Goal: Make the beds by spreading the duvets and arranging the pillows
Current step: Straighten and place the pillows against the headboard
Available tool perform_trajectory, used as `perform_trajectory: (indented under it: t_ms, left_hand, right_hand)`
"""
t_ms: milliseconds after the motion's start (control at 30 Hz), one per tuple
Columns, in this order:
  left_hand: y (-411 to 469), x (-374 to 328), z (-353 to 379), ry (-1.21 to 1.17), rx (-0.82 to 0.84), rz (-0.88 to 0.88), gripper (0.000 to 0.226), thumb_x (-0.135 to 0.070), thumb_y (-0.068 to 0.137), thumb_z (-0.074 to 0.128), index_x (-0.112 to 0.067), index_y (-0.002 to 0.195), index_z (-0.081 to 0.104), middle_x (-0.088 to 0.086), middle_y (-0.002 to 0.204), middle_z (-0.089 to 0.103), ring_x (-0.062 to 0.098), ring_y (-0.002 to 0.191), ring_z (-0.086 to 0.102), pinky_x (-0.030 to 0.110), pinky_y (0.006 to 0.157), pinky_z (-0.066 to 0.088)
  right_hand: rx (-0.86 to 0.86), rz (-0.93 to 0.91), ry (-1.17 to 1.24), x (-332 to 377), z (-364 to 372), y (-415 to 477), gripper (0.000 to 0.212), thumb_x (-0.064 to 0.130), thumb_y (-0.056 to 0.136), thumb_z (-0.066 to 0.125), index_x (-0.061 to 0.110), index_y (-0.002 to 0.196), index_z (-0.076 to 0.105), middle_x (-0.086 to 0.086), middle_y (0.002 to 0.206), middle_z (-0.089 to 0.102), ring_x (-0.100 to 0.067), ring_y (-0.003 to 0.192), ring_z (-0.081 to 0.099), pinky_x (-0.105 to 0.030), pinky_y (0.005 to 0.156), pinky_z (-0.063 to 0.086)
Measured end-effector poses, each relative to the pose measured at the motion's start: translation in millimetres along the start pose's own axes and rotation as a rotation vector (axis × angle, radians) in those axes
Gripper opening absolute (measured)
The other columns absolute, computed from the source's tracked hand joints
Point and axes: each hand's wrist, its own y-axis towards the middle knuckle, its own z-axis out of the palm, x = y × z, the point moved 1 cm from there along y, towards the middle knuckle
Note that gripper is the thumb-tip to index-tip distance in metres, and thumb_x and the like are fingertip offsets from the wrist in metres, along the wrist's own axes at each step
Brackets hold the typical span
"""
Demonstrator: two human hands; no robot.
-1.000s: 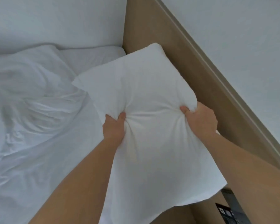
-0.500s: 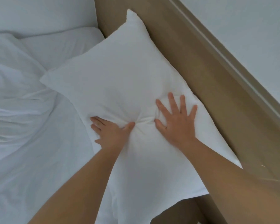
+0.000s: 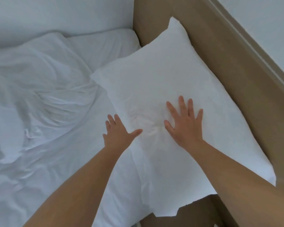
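Pillow [image 3: 162,82] lies against headboard [image 3: 228,76] at bed's top right corner, left hand [image 3: 120,136] and right hand [image 3: 185,126] both flat and released on it; best smooth outward from the pinched centre crease, pressing evenly.

A white pillow [image 3: 162,82] leans against the tan headboard [image 3: 236,76]. The right hand [image 3: 185,125] lies flat on it, fingers spread. The left hand [image 3: 118,135] is open at the pillow's left edge, thumb toward a small pucker in the cover between the hands. A rumpled white duvet [image 3: 39,104] covers the bed to the left, beside a second pillow [image 3: 105,45].
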Motion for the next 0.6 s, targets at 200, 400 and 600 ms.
perform_trajectory:
  t_ms: [200,400,600]
  left_hand:
    - [-8,121,-79,0.055,-0.066,-0.070,0.115,-0.071,0.076,0.059,-0.014,0.154,-0.004,0.008,0.162,-0.012,0.026,0.149,-0.004,0.056,0.116,0.020]
    - [0,287,-133,0.144,-0.110,-0.133,0.113,-0.070,0.077,0.060,-0.016,0.154,-0.003,0.008,0.162,-0.012,0.028,0.149,-0.006,0.055,0.116,0.017]
    - [35,427,-145,0.185,-0.123,-0.225,0.116,-0.069,0.077,0.061,-0.017,0.154,-0.007,0.010,0.161,-0.014,0.031,0.149,-0.007,0.055,0.117,0.016]
  right_hand:
    - [0.010,-0.206,0.018,146,-6,-10,0.065,0.058,0.096,0.027,0.042,0.153,-0.002,-0.001,0.163,-0.010,-0.031,0.149,-0.011,-0.062,0.115,0.003]
    - [0.073,-0.346,0.022,307,31,-33,0.066,0.058,0.089,0.017,0.039,0.152,0.019,-0.005,0.161,0.018,-0.035,0.148,0.016,-0.063,0.110,0.024]
    - [0.114,-0.486,0.074,454,103,-39,0.064,0.053,0.097,0.035,0.041,0.153,0.006,-0.003,0.164,0.003,-0.032,0.150,0.000,-0.058,0.115,0.011]
